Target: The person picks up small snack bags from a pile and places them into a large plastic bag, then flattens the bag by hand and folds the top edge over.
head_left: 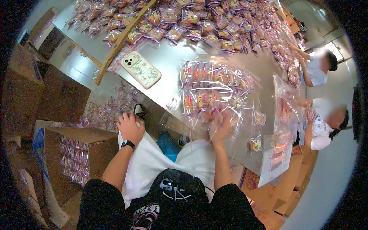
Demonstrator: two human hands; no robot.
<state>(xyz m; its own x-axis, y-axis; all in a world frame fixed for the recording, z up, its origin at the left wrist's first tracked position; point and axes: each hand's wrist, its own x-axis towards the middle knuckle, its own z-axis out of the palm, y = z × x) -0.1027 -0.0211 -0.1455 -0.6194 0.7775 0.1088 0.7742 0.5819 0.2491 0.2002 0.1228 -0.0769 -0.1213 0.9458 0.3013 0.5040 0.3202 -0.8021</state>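
Already the clear plastic bag [214, 92] holds a good many small wrapped snacks, laid in rough rows across its upper half, while its lower part looks slack and only thinly filled; by that, I judge the packing well begun but not finished. The bag lies on the near edge of the steel surface [168, 82], its open mouth toward the person. The right hand [222, 124] is at that mouth, fingers curled around crinkled film and perhaps a snack or two, though blur hides exactly what it grips. The left hand [129, 128], with a dark watch at the wrist, is lowered beside the lap, closed on a bunch of the loose snacks [103, 113] that fill an open cardboard box [82, 134] below the surface.

The film is thin, glossy and wrinkled; each wrapper is a small pillow-shaped packet, clear with purple and orange print. The surface is smooth brushed metal, reflecting light. A phone [140, 69] in a pale patterned case lies flat on it, beside a wooden batten [122, 40] set at a slant. Beyond, a large heap of snack packets [214, 23] waits unpacked. At the right, two other people [322, 96] handle similar bags.
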